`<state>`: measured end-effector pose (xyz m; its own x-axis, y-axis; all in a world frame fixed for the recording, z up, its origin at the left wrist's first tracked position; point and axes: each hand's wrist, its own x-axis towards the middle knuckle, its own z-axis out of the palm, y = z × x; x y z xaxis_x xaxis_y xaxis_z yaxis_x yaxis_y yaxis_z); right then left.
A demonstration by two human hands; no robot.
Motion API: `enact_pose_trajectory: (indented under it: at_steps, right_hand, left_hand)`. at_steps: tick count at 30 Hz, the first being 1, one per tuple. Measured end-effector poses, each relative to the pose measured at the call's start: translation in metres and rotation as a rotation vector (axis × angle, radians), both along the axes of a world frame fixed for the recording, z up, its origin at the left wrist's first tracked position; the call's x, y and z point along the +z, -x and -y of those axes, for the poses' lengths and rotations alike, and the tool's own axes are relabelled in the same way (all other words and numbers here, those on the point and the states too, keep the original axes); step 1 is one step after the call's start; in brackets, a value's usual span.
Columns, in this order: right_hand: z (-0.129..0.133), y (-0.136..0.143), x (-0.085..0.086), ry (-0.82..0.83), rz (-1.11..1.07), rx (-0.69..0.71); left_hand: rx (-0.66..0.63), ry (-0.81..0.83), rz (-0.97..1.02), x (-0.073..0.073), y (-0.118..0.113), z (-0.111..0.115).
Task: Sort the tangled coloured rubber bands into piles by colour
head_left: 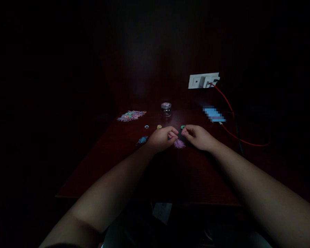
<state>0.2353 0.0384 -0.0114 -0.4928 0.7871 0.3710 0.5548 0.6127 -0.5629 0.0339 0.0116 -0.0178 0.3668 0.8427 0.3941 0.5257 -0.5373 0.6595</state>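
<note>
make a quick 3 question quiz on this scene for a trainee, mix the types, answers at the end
1. Multiple choice: which pile lies closest to the gap between the left hand and the right hand?
A) the blue pile
B) the purple pile
C) a white pile

2. True or false: in the picture, the jar stands to the right of the mixed pile.

3. Fill the gap: a red ____ runs from the charger in the wall socket.

Key:
1. B
2. True
3. cable
</note>
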Motion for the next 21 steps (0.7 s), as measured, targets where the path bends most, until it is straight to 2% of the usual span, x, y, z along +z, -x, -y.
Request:
enact_pose_trajectory:
  at_steps: [5,8,10,13,16,18,21]
  right_hand:
    - [0.000,-0.001,0.002,0.002,-0.020,-0.012]
    - [0.001,-0.002,0.002,0.018,-0.029,0.015]
    - [0.001,-0.002,0.003,0.014,-0.036,0.022]
    - [0.003,-0.001,0.003,-0.011,-0.043,0.019]
    - [0.004,0.001,0.003,-0.031,-0.041,0.012]
    - [0.004,0.001,0.002,-0.032,-0.048,0.018]
    - [0.003,-0.001,0.002,-0.006,-0.094,0.049]
  left_hand:
    - [0.091,-0.117,-0.004,0.006,0.005,-0.001]
    - [0.228,-0.156,0.044,0.010,0.025,-0.003]
    - [0.335,-0.179,0.052,0.009,0.052,-0.006]
    - [0.502,-0.165,-0.036,0.003,0.109,-0.014]
    - [0.800,-0.081,-0.144,-0.007,0.164,-0.026]
    - [0.940,0.050,-0.195,-0.013,0.185,-0.037]
    - [0.942,0.094,-0.319,-0.018,0.193,-0.053]
